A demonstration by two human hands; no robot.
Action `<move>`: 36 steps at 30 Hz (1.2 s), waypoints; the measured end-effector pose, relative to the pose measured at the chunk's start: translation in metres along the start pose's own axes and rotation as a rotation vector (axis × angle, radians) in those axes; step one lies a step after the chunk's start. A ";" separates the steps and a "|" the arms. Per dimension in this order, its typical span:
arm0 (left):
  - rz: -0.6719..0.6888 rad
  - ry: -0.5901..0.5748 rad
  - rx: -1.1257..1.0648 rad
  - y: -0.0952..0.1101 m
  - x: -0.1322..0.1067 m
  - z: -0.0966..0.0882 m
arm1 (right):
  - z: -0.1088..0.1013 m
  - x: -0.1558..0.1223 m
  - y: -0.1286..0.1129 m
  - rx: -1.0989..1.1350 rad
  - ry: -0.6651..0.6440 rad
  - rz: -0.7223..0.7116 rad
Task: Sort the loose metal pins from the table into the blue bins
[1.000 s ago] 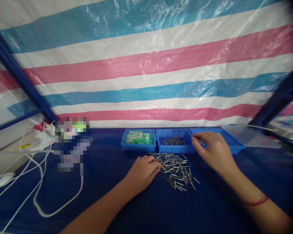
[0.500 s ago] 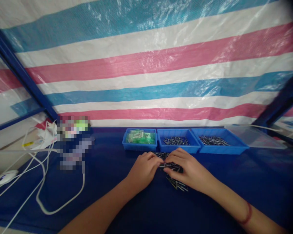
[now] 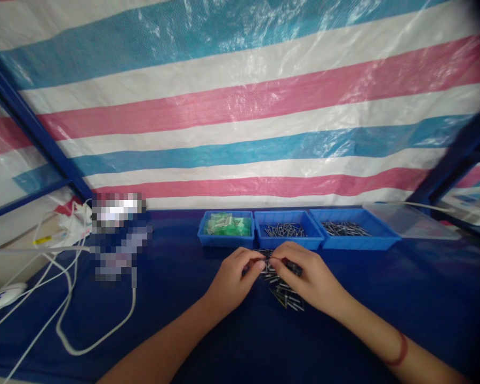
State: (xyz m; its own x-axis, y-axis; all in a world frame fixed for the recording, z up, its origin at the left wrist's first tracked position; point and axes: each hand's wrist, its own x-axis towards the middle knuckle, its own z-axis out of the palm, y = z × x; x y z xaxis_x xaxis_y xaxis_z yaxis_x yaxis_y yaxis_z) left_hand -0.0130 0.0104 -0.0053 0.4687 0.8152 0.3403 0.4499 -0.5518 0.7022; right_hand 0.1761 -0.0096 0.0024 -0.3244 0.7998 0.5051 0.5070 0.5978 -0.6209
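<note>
A loose pile of thin, dark and silvery metal pieces (image 3: 287,296), like screws or nails, lies on the blue tabletop (image 3: 240,352). Over its left side, my left hand (image 3: 234,274) has thumb and fingers pinched together. My right hand (image 3: 308,272) reaches in from the other side, thumb and index finger bent close together above the pile and hiding part of it. The fingertips of both hands almost meet. Whatever sits between them is too small to make out.
Behind the hands stand a blue bin (image 3: 226,242) of green and clear packets, a middle bin (image 3: 290,242) and a right bin (image 3: 360,244) of metal pieces. A clear plastic sheet (image 3: 420,224) lies right; white cables (image 3: 66,320) and a mouse (image 3: 7,295) lie left.
The fingers have shifted slightly over the pile, and more of its pieces show between the hands. The view has moved a little, so the bins appear further left.
</note>
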 end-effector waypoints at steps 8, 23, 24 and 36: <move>-0.069 0.035 -0.090 -0.001 0.000 0.004 | 0.006 -0.001 0.006 0.102 0.081 0.133; -0.002 0.081 -0.009 0.001 0.000 0.000 | 0.005 0.000 0.007 0.124 0.045 0.146; 0.015 0.071 0.017 0.002 0.000 -0.003 | 0.003 0.001 0.008 0.110 0.032 0.126; 0.073 -0.325 0.536 0.007 -0.001 -0.041 | -0.093 -0.007 0.090 -0.722 0.436 0.395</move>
State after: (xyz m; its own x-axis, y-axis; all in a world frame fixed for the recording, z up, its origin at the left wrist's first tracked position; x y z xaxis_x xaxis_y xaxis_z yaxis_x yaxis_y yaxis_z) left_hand -0.0413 0.0129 0.0246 0.6820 0.7232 0.1089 0.6867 -0.6844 0.2451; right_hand 0.2981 0.0340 -0.0013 0.2316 0.7595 0.6078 0.9381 -0.0090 -0.3463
